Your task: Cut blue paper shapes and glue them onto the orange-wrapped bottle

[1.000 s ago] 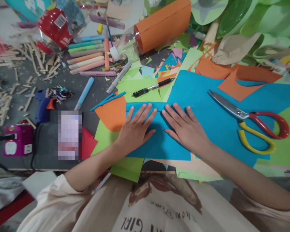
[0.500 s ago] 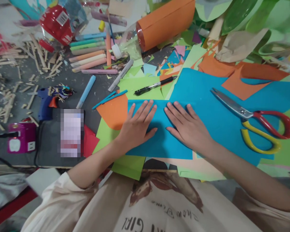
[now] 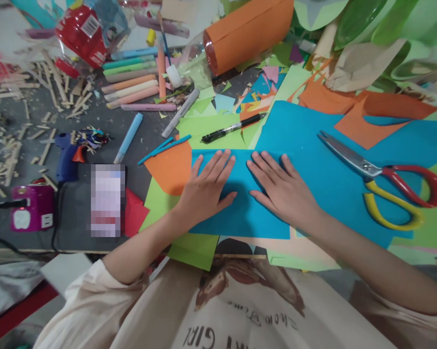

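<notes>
My left hand (image 3: 205, 186) and my right hand (image 3: 278, 186) both lie flat, fingers spread, on a folded blue paper sheet (image 3: 240, 213) at the near middle of the table. The fingertips of both hands reach its far folded edge. A larger blue sheet (image 3: 331, 179) lies under it and stretches to the right. Neither hand holds anything.
Red-and-yellow scissors (image 3: 385, 177) lie on the blue sheet at right. A black pen (image 3: 233, 128) rests on green paper beyond my hands. Pastel markers (image 3: 131, 85), a blue glue gun (image 3: 67, 155), wooden sticks (image 3: 7, 155), an orange paper roll (image 3: 247, 34) and paper scraps crowd the far side.
My hands have slid very slightly toward me on the blue sheet; otherwise they stay flat in the same place.
</notes>
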Tool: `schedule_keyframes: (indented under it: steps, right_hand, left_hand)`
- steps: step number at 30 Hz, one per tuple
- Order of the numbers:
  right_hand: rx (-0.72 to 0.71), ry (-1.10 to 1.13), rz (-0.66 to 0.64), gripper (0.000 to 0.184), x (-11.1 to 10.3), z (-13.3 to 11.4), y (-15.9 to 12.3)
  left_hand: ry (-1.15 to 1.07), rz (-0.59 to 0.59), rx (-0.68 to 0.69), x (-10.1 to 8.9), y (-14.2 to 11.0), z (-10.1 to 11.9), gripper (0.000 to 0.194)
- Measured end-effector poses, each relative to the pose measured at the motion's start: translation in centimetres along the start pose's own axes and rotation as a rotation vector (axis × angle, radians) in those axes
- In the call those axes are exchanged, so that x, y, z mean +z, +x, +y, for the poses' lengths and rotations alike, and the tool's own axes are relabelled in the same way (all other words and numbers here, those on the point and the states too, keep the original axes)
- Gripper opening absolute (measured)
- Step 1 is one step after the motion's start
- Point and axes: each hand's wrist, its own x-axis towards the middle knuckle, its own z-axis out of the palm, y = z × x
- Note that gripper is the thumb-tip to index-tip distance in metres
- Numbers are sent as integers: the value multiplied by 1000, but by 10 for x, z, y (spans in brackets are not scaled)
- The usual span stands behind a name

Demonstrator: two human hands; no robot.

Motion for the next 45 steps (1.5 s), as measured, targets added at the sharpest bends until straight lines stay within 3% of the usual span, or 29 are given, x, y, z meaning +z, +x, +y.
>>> schedule_keyframes:
  steps: [10,17,21,26,29,38,45]
  right_hand:
    - [-20,-14,-18,72,1,3,0]
    - [-7,62,-52,70,1,5,-1]
    - [31,25,-66,62,-4,0,2]
    - [4,-48,-23,37,-12,-16,20]
    - [-9,-56,-36,36,-11,-25,36]
    - [143,-60,-113,36,-14,-37,50]
    - [259,-156,-162,36,-33,-18,33]
  left_hand:
    - [24,-65,-24,-4,5,6,63]
    - [23,4,-58,5,8,13,70]
    - [28,-6,-72,3,9,13,70]
    - [49,-15,-70,-1,11,14,68]
    - [48,-4,-70,1,11,14,68]
    - [17,5,-74,3,10,12,68]
    - [16,2,-70,1,10,12,68]
